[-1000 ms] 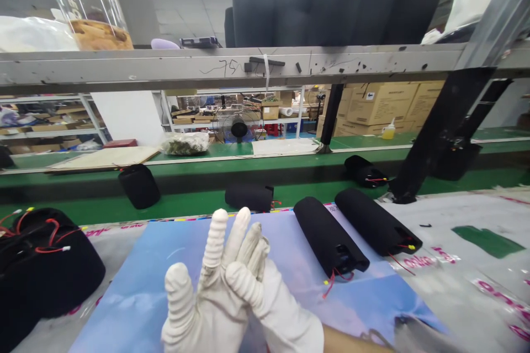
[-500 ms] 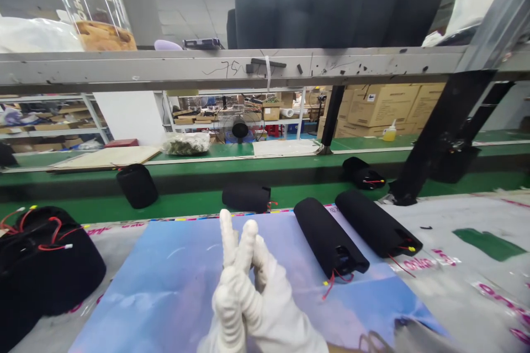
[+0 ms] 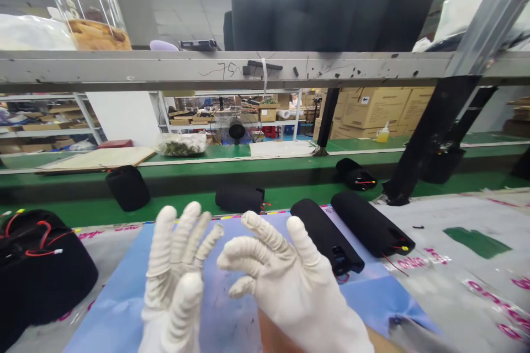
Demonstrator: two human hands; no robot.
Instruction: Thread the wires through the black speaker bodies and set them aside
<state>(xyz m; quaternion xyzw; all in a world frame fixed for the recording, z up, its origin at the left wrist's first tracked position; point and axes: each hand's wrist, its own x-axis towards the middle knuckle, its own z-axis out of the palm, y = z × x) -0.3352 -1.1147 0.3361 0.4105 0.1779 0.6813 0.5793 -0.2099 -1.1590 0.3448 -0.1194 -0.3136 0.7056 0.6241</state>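
Observation:
Both my hands wear white gloves and hover over a blue sheet (image 3: 116,292) on the bench. My left hand (image 3: 178,276) is upright with its fingers apart, holding nothing. Beside it, my right hand (image 3: 285,276) is turned palm outward, fingers spread and slightly bent, also holding nothing. Closest to my right hand lies a black fabric-covered cylinder (image 3: 318,231) with red wires at its near end, partly hidden by the hand. A second such black cylinder (image 3: 372,223) lies to its right, with a yellow connector.
A large black piece with red wires (image 3: 53,270) stands at the left. On the green conveyor (image 3: 194,176) lie several smaller black cylinders (image 3: 240,197). A grey shelf beam (image 3: 165,69) crosses above, bearing tall black cylinders (image 3: 335,5). A slanted black-wrapped post (image 3: 430,138) rises at right.
My hands were together, with fingers touching and overlapping; now they are apart with fingers spread. The view has shifted slightly. The black cylinders stay where they lay.

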